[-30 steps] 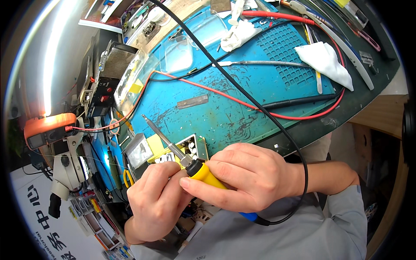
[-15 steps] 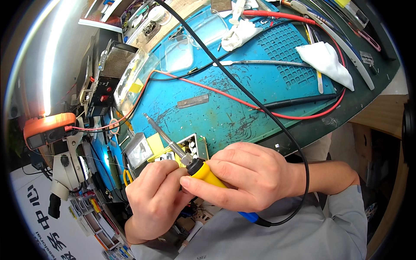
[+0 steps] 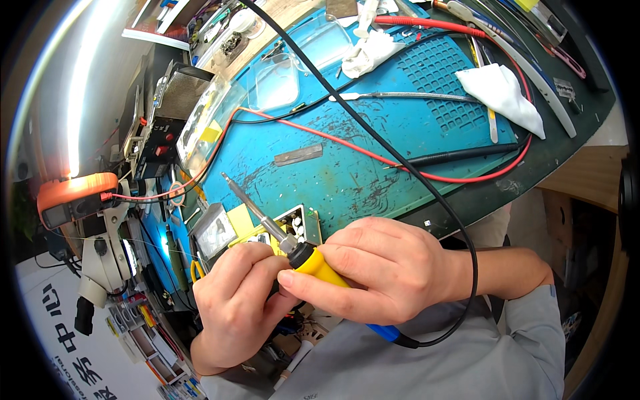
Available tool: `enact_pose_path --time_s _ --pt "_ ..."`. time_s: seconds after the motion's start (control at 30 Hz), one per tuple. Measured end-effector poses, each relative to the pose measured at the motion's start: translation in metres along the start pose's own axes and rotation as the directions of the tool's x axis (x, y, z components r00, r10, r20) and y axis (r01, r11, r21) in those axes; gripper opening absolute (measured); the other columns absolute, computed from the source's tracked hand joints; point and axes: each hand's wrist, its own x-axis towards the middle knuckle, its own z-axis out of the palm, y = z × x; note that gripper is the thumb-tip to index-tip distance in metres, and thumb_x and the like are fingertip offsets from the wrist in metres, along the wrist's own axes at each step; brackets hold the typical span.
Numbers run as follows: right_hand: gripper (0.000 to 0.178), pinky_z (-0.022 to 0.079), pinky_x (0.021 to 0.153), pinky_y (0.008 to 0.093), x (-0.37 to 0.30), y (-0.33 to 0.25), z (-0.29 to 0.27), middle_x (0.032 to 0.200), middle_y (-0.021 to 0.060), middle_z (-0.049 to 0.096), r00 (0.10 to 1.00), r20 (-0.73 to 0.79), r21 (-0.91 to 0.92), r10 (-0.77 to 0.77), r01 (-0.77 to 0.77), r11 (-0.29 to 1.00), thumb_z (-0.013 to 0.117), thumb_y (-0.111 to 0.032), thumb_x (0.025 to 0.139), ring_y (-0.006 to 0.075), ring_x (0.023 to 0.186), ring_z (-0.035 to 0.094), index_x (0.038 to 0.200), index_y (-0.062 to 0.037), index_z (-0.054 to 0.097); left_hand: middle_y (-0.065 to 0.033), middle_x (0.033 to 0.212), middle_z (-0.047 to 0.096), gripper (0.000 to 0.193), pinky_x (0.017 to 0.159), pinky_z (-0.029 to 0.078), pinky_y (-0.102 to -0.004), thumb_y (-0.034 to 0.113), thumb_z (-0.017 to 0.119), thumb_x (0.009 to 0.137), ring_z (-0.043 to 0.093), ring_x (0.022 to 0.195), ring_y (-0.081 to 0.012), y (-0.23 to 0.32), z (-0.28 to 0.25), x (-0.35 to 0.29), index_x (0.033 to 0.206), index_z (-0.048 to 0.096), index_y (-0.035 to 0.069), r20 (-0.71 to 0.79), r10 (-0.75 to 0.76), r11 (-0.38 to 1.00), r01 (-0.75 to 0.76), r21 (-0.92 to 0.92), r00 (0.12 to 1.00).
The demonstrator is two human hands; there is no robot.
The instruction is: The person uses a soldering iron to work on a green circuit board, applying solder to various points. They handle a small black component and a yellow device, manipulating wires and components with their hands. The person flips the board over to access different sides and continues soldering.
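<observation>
My right hand [image 3: 397, 273] grips a soldering iron by its yellow handle [image 3: 325, 272], fingers wrapped round it. The metal barrel and tip [image 3: 257, 210] point up and left over the blue mat. From the iron's blue rear end, a black cable [image 3: 474, 267] loops past my right wrist and over the bench. My left hand [image 3: 237, 303] is closed, fingers curled, right beside the collar of the iron. What its fingers pinch, if anything, is hidden. Just beyond the hands sits a small open box [image 3: 310, 223] with white pieces in it.
A blue work mat [image 3: 267, 150] bears a flat metal strip [image 3: 298, 155], a metal spatula [image 3: 413, 97], red and black probe leads [image 3: 347, 145] and a folded white cloth [image 3: 503, 100]. An orange multimeter [image 3: 77, 193] stands at left. Clear plastic lids [image 3: 275, 87] lie at the back.
My left hand has shifted very slightly upward beside the iron. The iron and my right hand stay almost where they were.
</observation>
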Motion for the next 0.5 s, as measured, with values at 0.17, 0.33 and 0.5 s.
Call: enact_pose_path --time_s 0.17,0.33,0.5 --pt "0.042 0.056 0.066 0.0286 -0.0004 0.0001 0.0023 0.08 0.0042 0.058 1.0 -0.025 -0.008 -0.011 0.011 1.0 0.066 -0.011 0.078 0.0191 0.073 0.065 0.119 -0.0067 0.068 -0.0108 0.092 0.063 0.03 0.063 0.054 -0.0369 0.007 0.083 0.065 0.066 0.076 -0.0284 -0.0024 -0.0003 -0.0004 0.092 0.069 0.001 0.013 0.007 1.0 -0.007 -0.029 1.0" --pt "0.042 0.057 0.067 0.0294 -0.0005 0.0008 0.002 0.08 0.0046 0.058 1.0 -0.021 -0.01 -0.013 0.013 1.0 0.066 -0.011 0.078 0.0197 0.073 0.065 0.119 -0.0067 0.068 -0.0102 0.091 0.063 0.029 0.062 0.053 -0.0359 0.005 0.082 0.066 0.066 0.075 -0.0275 -0.0014 -0.0003 0.0002 0.092 0.069 0.001 0.002 -0.003 1.0 0.003 -0.025 1.0" --pt "0.041 0.057 0.067 0.0293 -0.0007 0.0014 0.0027 0.079 0.0046 0.058 0.999 -0.033 -0.02 -0.022 0.021 1.0 0.066 -0.011 0.078 0.0198 0.072 0.065 0.119 -0.0066 0.068 -0.0096 0.091 0.063 0.027 0.06 0.054 -0.035 0.005 0.083 0.068 0.066 0.074 -0.0263 0.0014 -0.0003 0.0011 0.091 0.069 0.002 -0.015 -0.017 1.0 0.017 -0.017 1.0"
